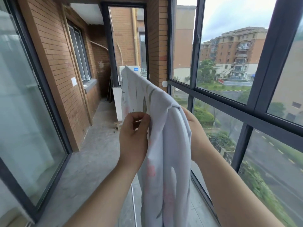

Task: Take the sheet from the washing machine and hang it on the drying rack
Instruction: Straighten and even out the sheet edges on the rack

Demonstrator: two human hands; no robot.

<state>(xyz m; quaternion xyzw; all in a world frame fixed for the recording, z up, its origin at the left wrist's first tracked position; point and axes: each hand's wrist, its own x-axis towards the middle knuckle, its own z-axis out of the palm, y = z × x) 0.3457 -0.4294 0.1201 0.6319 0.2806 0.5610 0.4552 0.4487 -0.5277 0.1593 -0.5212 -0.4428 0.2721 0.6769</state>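
Observation:
A pale sheet (165, 145) with faint pink and grey-green leaf print hangs over the top bar of a drying rack, running from near me toward the far end of the balcony. The bar itself is hidden under the cloth; a thin white rack leg (133, 202) shows below. My left hand (133, 136) pinches a fold of the sheet on its left side between thumb and curled fingers. My right hand (191, 118) is on the sheet's right side, mostly hidden behind the cloth, its fingers out of sight.
I stand on a narrow balcony with a concrete floor (91, 161). A brick wall (57, 66) and glass door run along the left, large dark-framed windows (246, 115) along the right. An air-conditioner unit (131, 70) and a white board stand at the far end.

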